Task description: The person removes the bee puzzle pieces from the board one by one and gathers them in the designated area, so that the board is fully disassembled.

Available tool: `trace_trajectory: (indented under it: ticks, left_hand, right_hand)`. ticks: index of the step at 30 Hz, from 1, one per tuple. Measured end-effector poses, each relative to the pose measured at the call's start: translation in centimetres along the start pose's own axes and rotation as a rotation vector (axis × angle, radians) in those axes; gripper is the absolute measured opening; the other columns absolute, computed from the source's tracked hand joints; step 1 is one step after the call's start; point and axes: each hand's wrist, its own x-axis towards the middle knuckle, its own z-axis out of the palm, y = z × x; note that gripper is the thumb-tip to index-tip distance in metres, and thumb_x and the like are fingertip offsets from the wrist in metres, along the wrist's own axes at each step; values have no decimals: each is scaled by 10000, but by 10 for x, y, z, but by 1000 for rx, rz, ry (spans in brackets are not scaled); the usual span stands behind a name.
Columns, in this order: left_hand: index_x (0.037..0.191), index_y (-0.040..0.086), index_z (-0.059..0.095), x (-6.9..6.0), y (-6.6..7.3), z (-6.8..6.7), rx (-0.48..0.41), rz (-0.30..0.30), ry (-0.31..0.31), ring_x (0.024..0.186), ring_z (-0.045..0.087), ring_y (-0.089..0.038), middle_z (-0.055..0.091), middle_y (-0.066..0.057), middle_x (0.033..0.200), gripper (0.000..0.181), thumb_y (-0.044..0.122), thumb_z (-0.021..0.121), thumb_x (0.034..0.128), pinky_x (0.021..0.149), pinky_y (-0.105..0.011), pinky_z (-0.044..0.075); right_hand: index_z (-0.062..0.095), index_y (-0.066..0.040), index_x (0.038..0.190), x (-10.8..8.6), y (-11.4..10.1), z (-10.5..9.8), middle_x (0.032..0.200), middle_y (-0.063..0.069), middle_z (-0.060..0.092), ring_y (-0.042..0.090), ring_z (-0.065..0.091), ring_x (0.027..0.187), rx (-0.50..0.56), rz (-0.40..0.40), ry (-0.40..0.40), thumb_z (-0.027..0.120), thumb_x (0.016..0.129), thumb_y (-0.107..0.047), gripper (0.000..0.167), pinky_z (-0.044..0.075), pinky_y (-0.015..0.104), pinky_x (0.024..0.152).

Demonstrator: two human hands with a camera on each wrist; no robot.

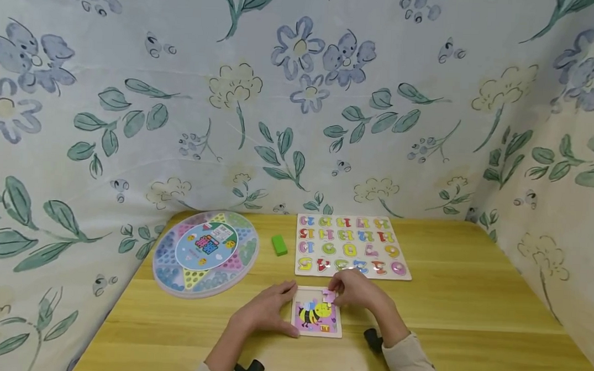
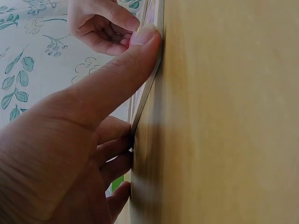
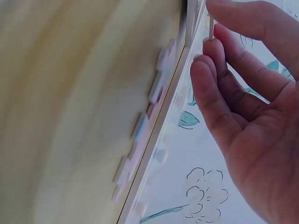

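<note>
A small square jigsaw puzzle (image 1: pixel 311 317) with a yellow and black bee picture lies in a pale wooden tray (image 1: pixel 316 334). My left hand (image 1: pixel 266 310) holds this tray at its left side, thumb by the near corner and fingers by the far corner. In the left wrist view, the thumb (image 2: pixel 121 70) lies against the tray's edge. With its fingertips, my right hand (image 1: pixel 359 292) pinches a pink jigsaw piece (image 1: pixel 328 296) over the tray's far right corner. The right wrist view shows that piece (image 3: pixel 211 28) as a thin edge between thumb and fingers.
Just behind the tray is a board of colourful number pieces (image 1: pixel 349 236). A small green block (image 1: pixel 279 245) sits left of it. Farther left lies a round game board (image 1: pixel 244 260) with a printed blue centre. Floral cloth (image 1: pixel 299 125) hangs behind the wooden table (image 1: pixel 471 304).
</note>
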Motion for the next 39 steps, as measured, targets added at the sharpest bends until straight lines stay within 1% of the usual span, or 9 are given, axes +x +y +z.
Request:
trace_trajectory:
  ticks: [7, 11, 15, 19, 26, 29, 32, 39]
  left_hand:
    - [1532, 119, 306, 0, 0, 0, 1, -2, -10, 1483, 275, -267, 255, -41, 1620, 1099, 672, 744, 690, 1202, -448, 285]
    - [1531, 118, 309, 1, 1, 0, -5, 1, -13, 1482, 278, -271, 258, -42, 1619, 1100, 672, 746, 688, 1200, -453, 288]
    - [1532, 123, 311, 1, 1, 0, -7, -3, -13, 1482, 276, -271, 257, -35, 1620, 1098, 676, 743, 687, 1198, -458, 290]
    - [1534, 128, 308, 1, 1, 0, -4, -7, -13, 1484, 273, -271, 254, -32, 1621, 1099, 685, 736, 689, 1200, -459, 287]
    - [1533, 123, 308, 0, 1, -1, -7, -5, -13, 1482, 275, -280, 254, -39, 1621, 1099, 681, 738, 689, 1200, -462, 285]
    - [1532, 124, 310, 0, 2, -1, -11, -5, -14, 1481, 276, -281, 258, -39, 1619, 1093, 674, 743, 692, 1199, -465, 285]
    - [1531, 125, 314, 0, 2, -1, -13, -7, -13, 1481, 276, -280, 261, -36, 1619, 1088, 668, 746, 694, 1199, -466, 285]
    - [1532, 123, 312, 0, 1, -1, -5, 1, -7, 1481, 277, -283, 259, -39, 1619, 1094, 677, 741, 691, 1198, -464, 288]
  right_hand:
    - [715, -59, 864, -8, 11, -7, 783, 3, 657, 93, 539, 692, -7, -54, 34, 798, 711, -19, 179, 472, 198, 600]
    - [713, -65, 857, -13, 17, -10, 768, -7, 652, 89, 540, 687, -22, -61, 49, 803, 712, -23, 175, 466, 186, 593]
    - [717, -72, 856, -17, 21, -13, 770, -12, 655, 91, 548, 700, -17, -57, 58, 800, 718, -22, 168, 477, 187, 597]
    - [717, -50, 869, -20, 24, -17, 787, 3, 666, 105, 561, 719, 8, -51, 53, 791, 718, -3, 174, 483, 189, 611]
    - [707, -48, 878, -27, 27, -20, 804, 6, 661, 116, 562, 734, 33, 5, 52, 802, 726, -13, 182, 493, 199, 626]
    - [707, -45, 879, -30, 30, -23, 806, 6, 661, 117, 561, 731, 29, 4, 66, 796, 729, -9, 178, 490, 196, 623]
    - [713, -47, 882, -33, 34, -25, 806, 1, 663, 119, 556, 727, 12, -17, 78, 784, 725, -2, 177, 481, 189, 620]
    - [723, -33, 890, -39, 43, -29, 804, 4, 665, 131, 567, 733, 9, -29, 70, 769, 741, 13, 162, 484, 193, 616]
